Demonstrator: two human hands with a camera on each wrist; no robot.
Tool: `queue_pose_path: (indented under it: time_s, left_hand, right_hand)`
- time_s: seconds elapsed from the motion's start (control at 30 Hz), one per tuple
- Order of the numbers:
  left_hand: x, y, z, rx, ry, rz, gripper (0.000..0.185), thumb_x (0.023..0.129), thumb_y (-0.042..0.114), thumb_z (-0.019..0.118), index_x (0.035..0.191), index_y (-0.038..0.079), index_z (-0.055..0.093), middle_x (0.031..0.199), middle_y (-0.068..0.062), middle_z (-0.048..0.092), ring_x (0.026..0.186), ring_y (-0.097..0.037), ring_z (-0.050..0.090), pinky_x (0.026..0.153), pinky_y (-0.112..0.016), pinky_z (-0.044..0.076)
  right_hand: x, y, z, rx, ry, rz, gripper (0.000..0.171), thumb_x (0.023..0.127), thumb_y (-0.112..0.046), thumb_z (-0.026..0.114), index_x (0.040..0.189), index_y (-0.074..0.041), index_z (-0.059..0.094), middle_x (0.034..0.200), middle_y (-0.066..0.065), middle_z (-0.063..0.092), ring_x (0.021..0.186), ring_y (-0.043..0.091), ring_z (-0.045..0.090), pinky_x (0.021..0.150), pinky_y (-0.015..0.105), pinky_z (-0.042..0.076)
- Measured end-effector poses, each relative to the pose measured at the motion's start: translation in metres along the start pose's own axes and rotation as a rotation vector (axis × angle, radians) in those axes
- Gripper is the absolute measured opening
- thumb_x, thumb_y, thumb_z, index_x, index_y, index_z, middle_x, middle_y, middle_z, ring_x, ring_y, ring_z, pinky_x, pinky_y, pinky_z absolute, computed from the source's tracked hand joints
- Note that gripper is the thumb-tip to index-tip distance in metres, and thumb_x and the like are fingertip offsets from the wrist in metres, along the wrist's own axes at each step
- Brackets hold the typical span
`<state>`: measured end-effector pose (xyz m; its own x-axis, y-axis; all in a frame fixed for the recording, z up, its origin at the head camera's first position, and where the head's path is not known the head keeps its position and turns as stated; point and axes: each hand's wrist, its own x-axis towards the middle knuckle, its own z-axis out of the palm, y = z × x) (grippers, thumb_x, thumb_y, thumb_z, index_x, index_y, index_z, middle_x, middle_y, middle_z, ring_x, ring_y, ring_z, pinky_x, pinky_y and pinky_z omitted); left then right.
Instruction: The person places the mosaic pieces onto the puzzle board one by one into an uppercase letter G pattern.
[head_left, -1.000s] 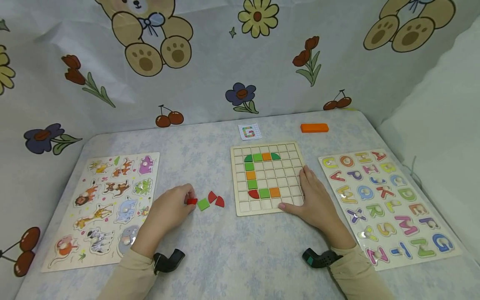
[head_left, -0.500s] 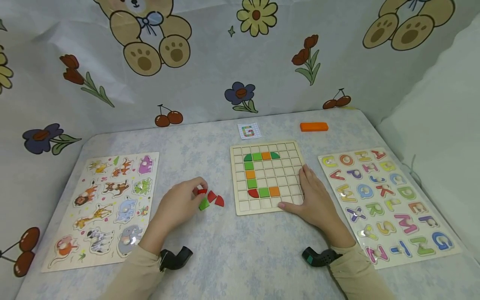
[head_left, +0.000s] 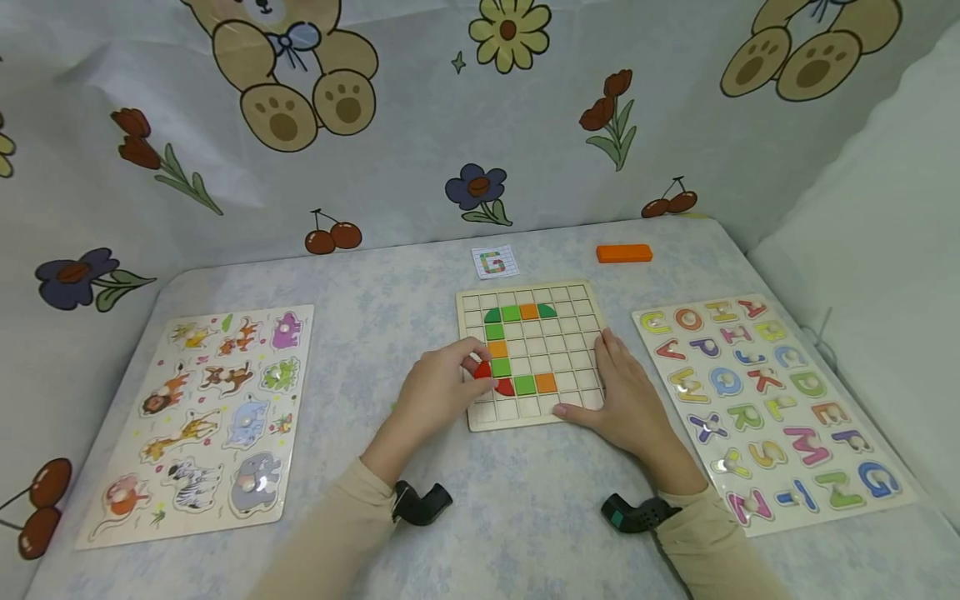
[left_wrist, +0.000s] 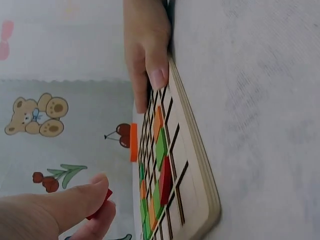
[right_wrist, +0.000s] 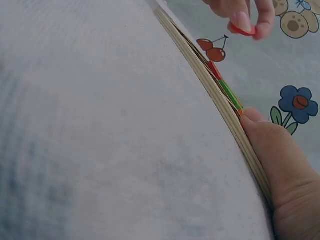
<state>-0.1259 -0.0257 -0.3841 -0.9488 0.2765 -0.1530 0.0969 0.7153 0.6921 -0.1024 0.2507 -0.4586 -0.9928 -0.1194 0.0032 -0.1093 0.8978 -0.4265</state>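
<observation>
Between thumb and fingertips my left hand (head_left: 435, 387) pinches a small red piece (head_left: 482, 369), above the lower left of the wooden grid board (head_left: 540, 346). The left wrist view shows this red piece (left_wrist: 107, 196) raised off the board. Green and orange square tiles, dark green rounded tiles and a red quarter-round tile (head_left: 504, 387) lie in the grid, forming a C-like outline. My right hand (head_left: 630, 404) rests along the board's right side, fingers extended, with its thumb (right_wrist: 257, 120) on the near edge.
A small card with a G pattern (head_left: 495, 262) lies behind the board, beside an orange bar (head_left: 624, 253). An animal puzzle (head_left: 270, 417) is at the left, a letter puzzle (head_left: 705, 354) at the right. My left forearm mostly hides the loose pieces.
My left hand has picked up a red piece from the loose pieces and carried it right, over the board. My right hand has stayed at the board's edge.
</observation>
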Motion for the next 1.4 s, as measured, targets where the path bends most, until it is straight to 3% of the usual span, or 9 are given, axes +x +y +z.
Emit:
queue_pose_path:
  time_s: [0.17,0.5,0.77,0.97,1.1,1.4]
  left_hand:
    - [0.014,0.018,0.019,-0.008,-0.024,0.072,0.030,0.085,0.030,0.079,0.112,0.023,0.067,0.093,0.007,0.070,0.073,-0.013,0.060,0.063,-0.030,0.046]
    - [0.034,0.042,0.047,0.110,-0.096,0.183,0.030,0.090,0.026,0.075,0.118,0.026,0.067,0.096,0.008,0.072,0.086,-0.011,0.065,0.071,-0.027,0.048]
    - [0.049,0.048,0.065,0.217,-0.141,0.280,0.029,0.091,0.024,0.073,0.119,0.027,0.068,0.098,0.009,0.071,0.092,-0.009,0.065,0.075,-0.026,0.049]
    - [0.053,0.052,0.072,0.303,-0.155,0.308,0.028,0.091,0.023,0.073,0.119,0.030,0.069,0.096,0.011,0.071,0.092,-0.010,0.063,0.070,-0.026,0.049]
    - [0.052,0.054,0.072,0.377,-0.140,0.327,0.030,0.091,0.024,0.072,0.120,0.031,0.069,0.105,0.009,0.067,0.095,-0.011,0.061,0.070,-0.024,0.049]
    - [0.052,0.053,0.073,0.411,-0.126,0.360,0.032,0.092,0.025,0.072,0.124,0.026,0.071,0.107,0.007,0.060,0.090,-0.008,0.057,0.062,-0.016,0.044]
  right_hand:
    - [0.000,0.001,0.000,-0.003,0.001,0.003,0.129,0.072,-0.076,0.070,0.158,-0.001,0.010,0.167,0.016,0.004,0.154,0.038,0.010,0.119,0.060,0.019]
    - [0.000,0.001,0.001,-0.011,0.009,0.000,0.129,0.071,-0.076,0.070,0.158,0.000,0.013,0.167,0.015,0.005,0.154,0.036,0.010,0.119,0.059,0.019]
    - [0.000,0.002,0.002,-0.009,0.019,-0.009,0.128,0.070,-0.075,0.071,0.157,0.000,0.015,0.167,0.015,0.008,0.154,0.037,0.012,0.118,0.061,0.021]
    - [0.000,0.003,0.003,-0.006,0.016,-0.015,0.128,0.071,-0.074,0.072,0.157,0.000,0.014,0.167,0.015,0.006,0.154,0.038,0.011,0.119,0.060,0.020]
    - [0.000,0.003,0.003,-0.007,0.024,-0.022,0.127,0.071,-0.074,0.072,0.157,0.000,0.014,0.167,0.015,0.006,0.154,0.037,0.012,0.119,0.059,0.020]
    - [0.000,0.003,0.003,-0.007,0.024,-0.025,0.128,0.071,-0.074,0.072,0.157,0.000,0.013,0.167,0.015,0.005,0.154,0.038,0.012,0.119,0.059,0.020]
